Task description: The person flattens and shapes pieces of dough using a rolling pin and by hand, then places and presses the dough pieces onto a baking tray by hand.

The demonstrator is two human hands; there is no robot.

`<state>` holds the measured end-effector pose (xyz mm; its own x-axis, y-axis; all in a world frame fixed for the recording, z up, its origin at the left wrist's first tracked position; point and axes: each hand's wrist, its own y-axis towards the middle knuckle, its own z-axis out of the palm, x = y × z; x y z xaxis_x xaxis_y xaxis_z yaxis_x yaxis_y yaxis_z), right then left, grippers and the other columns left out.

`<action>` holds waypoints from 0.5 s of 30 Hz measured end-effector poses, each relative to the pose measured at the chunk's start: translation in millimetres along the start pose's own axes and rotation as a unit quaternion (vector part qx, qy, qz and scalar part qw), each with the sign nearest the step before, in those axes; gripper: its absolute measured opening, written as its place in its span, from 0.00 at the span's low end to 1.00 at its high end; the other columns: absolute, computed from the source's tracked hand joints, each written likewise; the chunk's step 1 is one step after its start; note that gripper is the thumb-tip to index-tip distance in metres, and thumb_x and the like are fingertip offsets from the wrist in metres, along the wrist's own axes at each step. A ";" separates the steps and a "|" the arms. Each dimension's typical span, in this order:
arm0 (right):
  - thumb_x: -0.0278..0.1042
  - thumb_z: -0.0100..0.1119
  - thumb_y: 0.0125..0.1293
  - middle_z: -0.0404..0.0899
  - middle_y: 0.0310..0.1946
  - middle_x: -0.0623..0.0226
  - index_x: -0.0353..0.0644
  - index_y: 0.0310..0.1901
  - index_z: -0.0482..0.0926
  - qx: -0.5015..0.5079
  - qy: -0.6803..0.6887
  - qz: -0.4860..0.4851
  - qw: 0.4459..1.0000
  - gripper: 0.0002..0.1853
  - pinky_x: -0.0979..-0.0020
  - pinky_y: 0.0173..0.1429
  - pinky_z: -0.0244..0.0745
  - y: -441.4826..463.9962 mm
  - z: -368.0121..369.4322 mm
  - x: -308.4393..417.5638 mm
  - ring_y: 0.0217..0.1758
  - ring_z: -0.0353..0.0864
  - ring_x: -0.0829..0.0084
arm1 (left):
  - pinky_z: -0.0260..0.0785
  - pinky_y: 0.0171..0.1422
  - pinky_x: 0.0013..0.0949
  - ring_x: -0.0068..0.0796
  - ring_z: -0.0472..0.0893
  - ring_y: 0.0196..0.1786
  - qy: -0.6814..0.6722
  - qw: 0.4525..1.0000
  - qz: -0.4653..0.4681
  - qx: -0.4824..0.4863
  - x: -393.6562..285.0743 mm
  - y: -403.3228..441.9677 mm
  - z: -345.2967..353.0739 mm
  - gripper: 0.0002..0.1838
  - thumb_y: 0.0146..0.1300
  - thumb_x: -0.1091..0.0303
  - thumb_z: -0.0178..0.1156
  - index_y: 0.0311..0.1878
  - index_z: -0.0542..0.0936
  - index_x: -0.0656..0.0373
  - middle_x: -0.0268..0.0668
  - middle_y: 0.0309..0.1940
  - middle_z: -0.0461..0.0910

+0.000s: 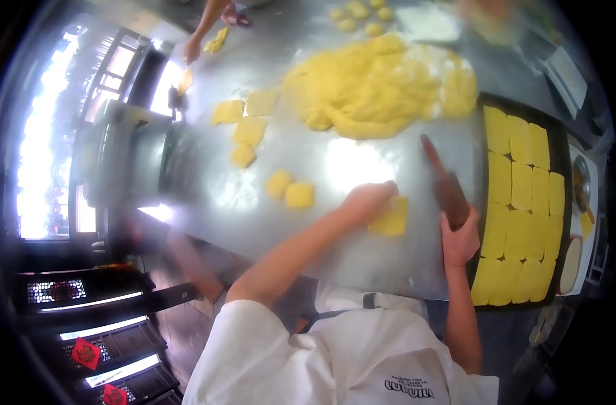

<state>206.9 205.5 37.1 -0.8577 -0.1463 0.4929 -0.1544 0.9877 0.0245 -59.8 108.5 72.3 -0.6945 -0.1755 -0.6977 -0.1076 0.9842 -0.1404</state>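
Note:
My left hand (pixel 370 201) is curled over the upper edge of a flat yellow dough square (pixel 392 220) on the metal table, its fingers closed against the dough and partly hidden. In my right hand (pixel 460 237) is a dark wooden rolling pin (pixel 450 191), gripped near its lower end and slanting up and left, slightly blurred. Right of the pin, a black baking tray (pixel 482 145) holds rows of flat dough pieces (pixel 522 185). Two small dough pieces (pixel 299 195) lie left of my left hand.
A large floured dough mass (pixel 375 88) covers the table's far middle. More dough squares (pixel 251 130) lie to the left. Another person's hand (pixel 192 50) reaches in at top left. Beyond the tray stands a metal bowl (pixel 580 182). At left is a metal machine (pixel 119 152).

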 end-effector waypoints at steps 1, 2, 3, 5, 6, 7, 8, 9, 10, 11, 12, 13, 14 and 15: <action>0.50 0.76 0.62 0.87 0.57 0.52 0.48 0.70 0.73 0.004 -0.016 -0.006 1.000 0.37 0.52 0.60 0.82 0.2 1.9 -1.8 0.57 0.88 0.46 | 0.77 0.48 0.48 0.52 0.86 0.45 -0.022 1.000 -0.004 -0.008 -10.1 -7.7 -6.9 0.12 0.69 0.63 0.69 0.50 0.82 0.58 0.47 0.39 0.87; 0.50 0.76 0.62 0.87 0.57 0.52 0.49 0.70 0.73 0.010 -0.034 -0.011 0.999 0.37 0.52 0.60 0.82 -0.9 5.1 -7.2 0.57 0.88 0.46 | 0.77 0.49 0.47 0.51 0.86 0.45 -0.026 1.000 -0.003 -0.013 -25.5 -19.5 -12.2 0.12 0.69 0.65 0.69 0.50 0.82 0.57 0.46 0.40 0.87; 0.50 0.76 0.62 0.87 0.57 0.53 0.49 0.70 0.73 0.013 -0.050 -0.018 0.998 0.37 0.52 0.60 0.82 0.5 7.0 -10.2 0.57 0.87 0.46 | 0.77 0.49 0.46 0.50 0.86 0.45 -0.029 0.999 -0.001 -0.021 -50.8 -29.8 -23.4 0.11 0.68 0.66 0.69 0.50 0.82 0.57 0.45 0.40 0.87; 0.50 0.76 0.63 0.87 0.57 0.53 0.49 0.71 0.73 -0.010 -0.003 -0.026 1.000 0.37 0.51 0.61 0.81 0.0 2.4 -4.7 0.58 0.87 0.46 | 0.78 0.49 0.45 0.48 0.87 0.46 0.006 0.998 0.044 -0.051 -77.5 -43.7 -36.9 0.11 0.66 0.68 0.70 0.50 0.83 0.56 0.44 0.41 0.87; 0.50 0.76 0.63 0.87 0.57 0.53 0.49 0.71 0.73 -0.020 0.017 -0.026 0.999 0.37 0.50 0.61 0.81 -3.5 -0.8 -2.2 0.58 0.87 0.45 | 0.78 0.49 0.44 0.47 0.87 0.46 0.042 0.993 0.087 -0.071 -85.4 -50.4 -38.4 0.12 0.65 0.70 0.70 0.50 0.83 0.56 0.42 0.43 0.88; 0.50 0.75 0.63 0.87 0.58 0.53 0.49 0.71 0.73 -0.012 0.022 -0.029 0.999 0.37 0.50 0.61 0.81 -4.9 -1.4 -2.2 0.58 0.87 0.45 | 0.79 0.50 0.44 0.46 0.87 0.46 0.075 0.985 0.131 -0.087 -89.8 -57.9 -34.3 0.12 0.63 0.71 0.70 0.50 0.83 0.56 0.41 0.44 0.88; 0.51 0.75 0.63 0.87 0.58 0.53 0.50 0.71 0.73 -0.004 0.020 -0.026 0.999 0.37 0.50 0.61 0.81 -3.9 -1.1 -2.4 0.58 0.87 0.45 | 0.79 0.51 0.44 0.46 0.87 0.47 0.095 0.980 0.146 -0.097 -91.7 -67.3 -27.8 0.13 0.62 0.72 0.70 0.50 0.83 0.56 0.41 0.45 0.88; 0.51 0.74 0.64 0.87 0.58 0.53 0.50 0.71 0.74 0.003 0.013 -0.019 1.000 0.37 0.49 0.61 0.81 -3.5 -2.8 -5.2 0.58 0.87 0.45 | 0.79 0.53 0.45 0.46 0.87 0.49 0.108 0.975 0.165 -0.105 -93.9 -76.6 -18.9 0.14 0.61 0.73 0.70 0.50 0.82 0.57 0.41 0.47 0.87; 0.51 0.73 0.65 0.87 0.59 0.53 0.50 0.72 0.74 0.000 0.015 -0.015 1.000 0.36 0.49 0.61 0.81 -3.5 -3.8 -2.3 0.58 0.86 0.44 | 0.79 0.54 0.45 0.46 0.87 0.50 0.119 0.969 0.186 -0.113 -96.7 -81.7 -7.4 0.15 0.60 0.74 0.70 0.50 0.82 0.57 0.40 0.48 0.87; 0.51 0.73 0.65 0.87 0.58 0.52 0.50 0.72 0.73 0.025 0.000 -0.031 0.999 0.36 0.50 0.62 0.82 -2.2 -11.7 -7.4 0.59 0.87 0.45 | 0.78 0.55 0.46 0.47 0.86 0.51 0.115 0.973 0.172 -0.104 -90.2 -86.1 13.8 0.16 0.61 0.74 0.70 0.52 0.82 0.57 0.41 0.50 0.87; 0.51 0.73 0.66 0.87 0.58 0.51 0.48 0.72 0.73 0.061 0.032 0.011 0.998 0.36 0.50 0.62 0.82 0.5 -17.0 -0.3 0.59 0.87 0.46 | 0.78 0.56 0.47 0.49 0.85 0.53 0.112 0.977 0.157 -0.093 -75.4 -93.2 43.4 0.16 0.62 0.74 0.70 0.54 0.82 0.57 0.42 0.51 0.86; 0.51 0.73 0.67 0.87 0.58 0.50 0.46 0.72 0.72 0.079 0.049 0.018 0.995 0.36 0.50 0.63 0.82 2.4 -20.6 -0.1 0.60 0.88 0.47 | 0.77 0.58 0.47 0.50 0.85 0.54 0.112 0.980 0.141 -0.084 -65.8 -100.0 65.6 0.17 0.63 0.74 0.70 0.56 0.82 0.57 0.42 0.52 0.86; 0.51 0.72 0.67 0.87 0.57 0.49 0.47 0.73 0.72 0.074 0.045 0.007 0.996 0.36 0.50 0.63 0.82 2.3 -18.6 -3.2 0.60 0.88 0.47 | 0.77 0.59 0.48 0.51 0.84 0.55 0.082 0.982 0.137 -0.103 -60.9 -104.6 75.7 0.19 0.64 0.73 0.70 0.58 0.82 0.58 0.43 0.53 0.85; 0.50 0.73 0.67 0.87 0.54 0.48 0.48 0.71 0.72 0.065 0.038 0.000 0.997 0.35 0.48 0.60 0.82 2.2 -17.1 -4.8 0.57 0.87 0.44 | 0.76 0.60 0.48 0.52 0.83 0.56 0.056 0.982 0.132 -0.124 -53.8 -107.8 80.8 0.20 0.65 0.73 0.70 0.60 0.82 0.58 0.44 0.54 0.85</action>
<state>219.1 209.3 49.7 -0.8188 -0.1364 0.5576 -0.2210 0.9714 -0.0869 46.7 10.1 68.3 -0.7945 0.0759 -0.6026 -0.0737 0.9728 0.2196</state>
